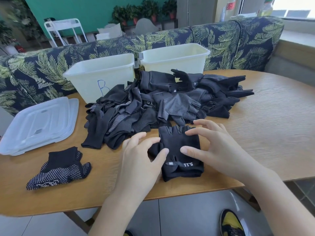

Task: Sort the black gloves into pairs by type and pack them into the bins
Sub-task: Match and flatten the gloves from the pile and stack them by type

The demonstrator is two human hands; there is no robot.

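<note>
Both bare forearms reach forward from the bottom of the view, angling in toward each other. The left hand [141, 150] is palm down, its fingers spread and slightly bent, thumb stretched toward the right. The right hand [213, 143] mirrors it, palm down, fingers fanned and gently curved, thumb pointing left. The two thumbs lie near each other, tips apart. Neither hand curls round anything.

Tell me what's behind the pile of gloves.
Behind the glove pile stand two white bins: the bin marked B and a second bin. The pile covers their lower fronts, and their insides cannot be seen.
</note>
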